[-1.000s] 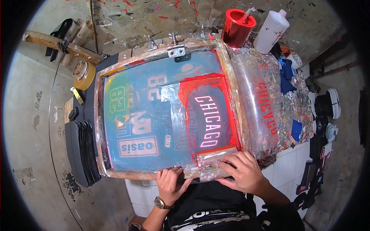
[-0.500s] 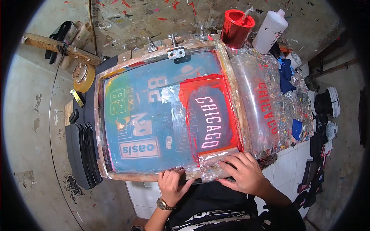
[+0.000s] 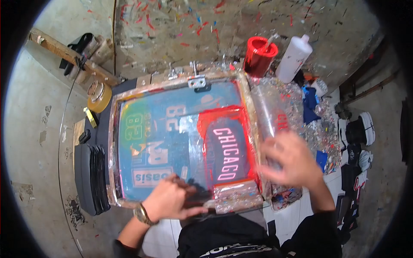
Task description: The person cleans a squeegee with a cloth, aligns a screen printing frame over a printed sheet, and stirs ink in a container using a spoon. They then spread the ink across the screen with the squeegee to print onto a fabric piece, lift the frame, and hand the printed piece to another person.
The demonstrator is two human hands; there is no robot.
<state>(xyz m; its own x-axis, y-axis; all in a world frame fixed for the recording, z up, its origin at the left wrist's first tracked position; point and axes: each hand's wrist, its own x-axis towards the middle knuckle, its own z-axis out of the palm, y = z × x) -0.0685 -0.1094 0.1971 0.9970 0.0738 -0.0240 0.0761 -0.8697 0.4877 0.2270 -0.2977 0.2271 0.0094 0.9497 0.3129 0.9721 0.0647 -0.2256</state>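
A wooden-framed printing screen [image 3: 112,150] lies before me, its blue mesh marked with several stencils. Red ink [image 3: 220,112] rings the pink CHICAGO stencil [image 3: 224,155] on its right side. My left hand [image 3: 167,198], with a watch on the wrist, hovers over the front rail and mesh. Its fingers are bent and its thumb is spread apart, with nothing seen in them. My right hand [image 3: 292,160] is smeared by motion beyond the frame's right rail. It partly covers a clear plastic sheet [image 3: 267,109] with red lettering; whether it holds anything is hidden by blur.
A red ink pot [image 3: 259,60] and a white bottle [image 3: 294,60] stand at the back right. Blue cloth scraps [image 3: 310,105] lie on the paint-spattered table. At left are a tape roll [image 3: 99,98] and a stack of black pieces [image 3: 91,178]. A metal hinge clamp [image 3: 197,81] holds the back rail.
My right hand has left the front rail and moved up and right over the plastic sheet. My left hand has shifted left and over the mesh. The camera view has tilted upward.
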